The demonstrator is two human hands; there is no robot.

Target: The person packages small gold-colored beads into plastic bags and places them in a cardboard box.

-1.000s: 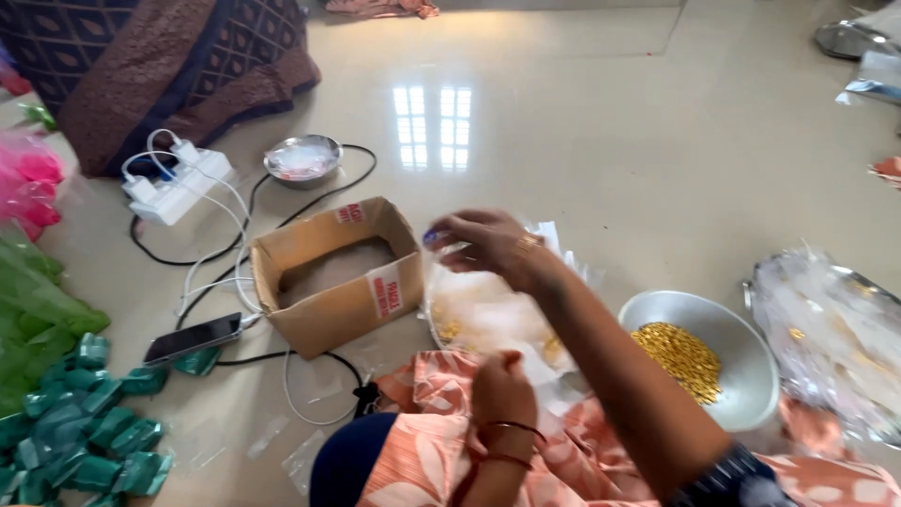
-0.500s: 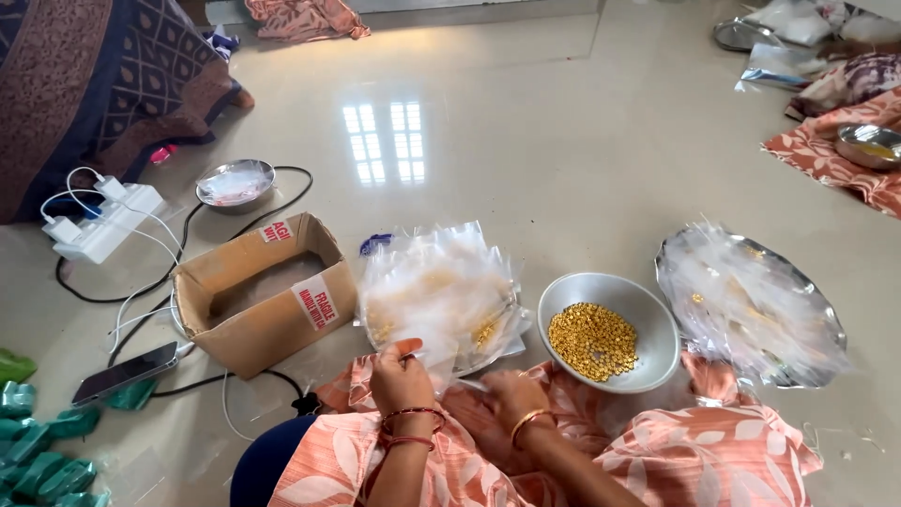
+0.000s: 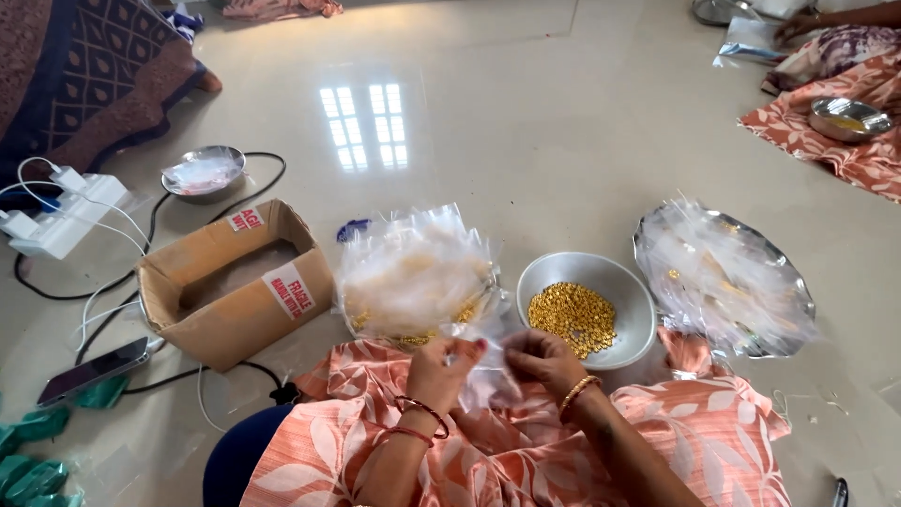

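Our left hand (image 3: 439,366) and right hand (image 3: 544,361), fingers pinching a clear plastic pouch (image 3: 483,371), glossy beige tiled floor (image 3: 526,122) around us, window glare, metal bowl of yellow beads (image 3: 584,310), cardboard box (image 3: 235,282), power strip (image 3: 61,211).

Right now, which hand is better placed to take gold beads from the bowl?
Probably the right hand: it lies just beside the bowl of gold beads. The left hand is farther away, pinching a clear plastic pouch.

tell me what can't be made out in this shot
- Head view: whether the small clear bag between the left hand and right hand holds anything; it is see-through and half hidden by the fingers.
- What lies under the pile of clear bags; the plastic blurs it.
- The inside of the cardboard box; its near wall hides the bottom.
- The phone screen; too dark.
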